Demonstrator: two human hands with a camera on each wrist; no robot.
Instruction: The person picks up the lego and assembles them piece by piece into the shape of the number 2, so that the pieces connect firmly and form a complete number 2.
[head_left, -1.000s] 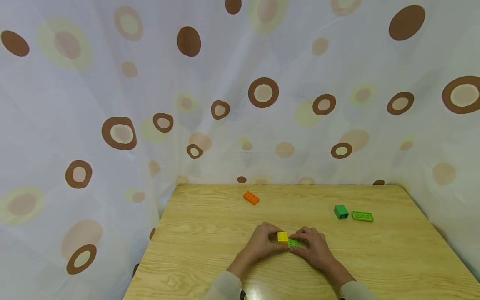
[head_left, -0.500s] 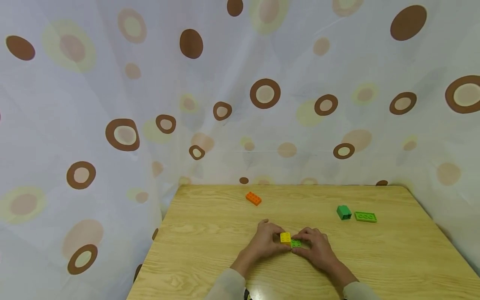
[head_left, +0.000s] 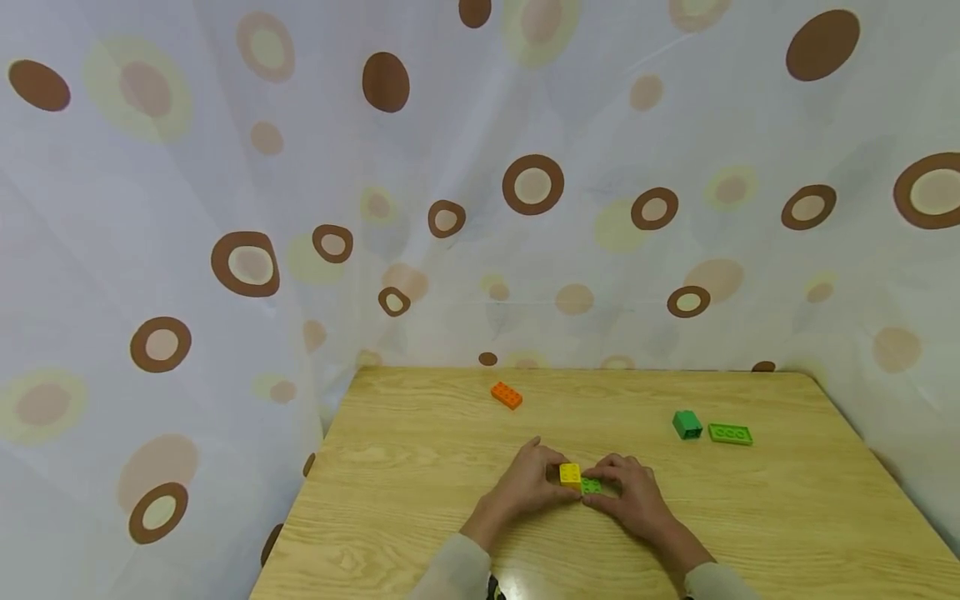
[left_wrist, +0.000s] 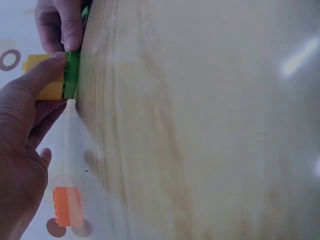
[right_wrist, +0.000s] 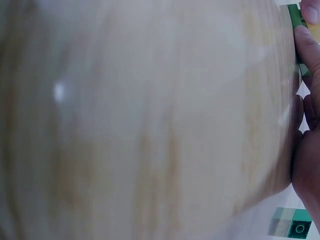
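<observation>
Near the front middle of the table (head_left: 405,500), a yellow toy brick (head_left: 570,473) sits on the left part of a light green toy plate (head_left: 592,486). My left hand (head_left: 522,485) pinches the yellow brick between thumb and fingers. In the left wrist view its thumb lies along the side of the yellow brick (left_wrist: 47,91), whose studs point away from the green plate (left_wrist: 71,76). From the other side, my right hand (head_left: 636,498) pinches the bare right end of the green plate between thumb and index finger. The fingertips of both hands are close together.
An orange brick (head_left: 507,395) lies farther back, left of the hands. To the back right are a dark green brick (head_left: 687,424) on its side and an upturned light green plate (head_left: 731,433). A spotted curtain (head_left: 450,267) hangs behind the table.
The head view has shifted slightly. Both hands keep their hold, with the yellow brick and green plate in the same arrangement.
</observation>
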